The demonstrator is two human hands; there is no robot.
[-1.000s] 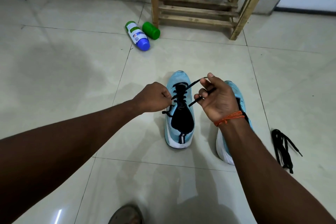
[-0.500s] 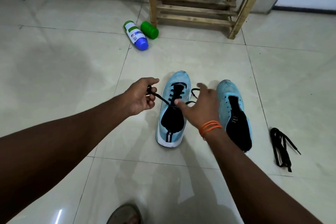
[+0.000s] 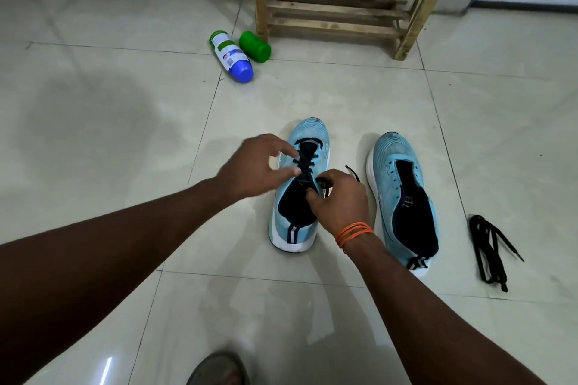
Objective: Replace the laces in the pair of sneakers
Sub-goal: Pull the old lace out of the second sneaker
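At the bottom edge the toe of a grey sandal (image 3: pixel 219 369) shows on the pale tiled floor (image 3: pixel 125 134), and 2 bare forearms reach forward from either side of it. The right hand (image 3: pixel 339 200), with an orange thread band (image 3: pixel 355 233) round its wrist, is over the inner side of the laced sneaker (image 3: pixel 314 136). Its fingers are curled and pinch the black lace (image 3: pixel 305 162), whose free end pokes out past the knuckles toward the other shoe. The left hand (image 3: pixel 256 166) is a little farther out, blurred, over the outer side of the same sneaker. Its fingers are loosely spread with thumb and forefinger apart, the thumb tip is at the lace crossings, and it grips nothing that can be made out. This light blue sneaker stands toe away from the person, with the lace threaded through its front eyelets. Just beside it to the right stands the unlaced sneaker (image 3: pixel 391 172), its eyelets bare. Farther right a spare lace (image 3: pixel 488 247) lies in a loose black bundle on the floor. Well beyond the shoes a white bottle (image 3: pixel 231 55) with a blue cap lies on its side, touching a green container (image 3: pixel 255 46), next to the leg of a wooden rack (image 3: pixel 337 6) against the wall.
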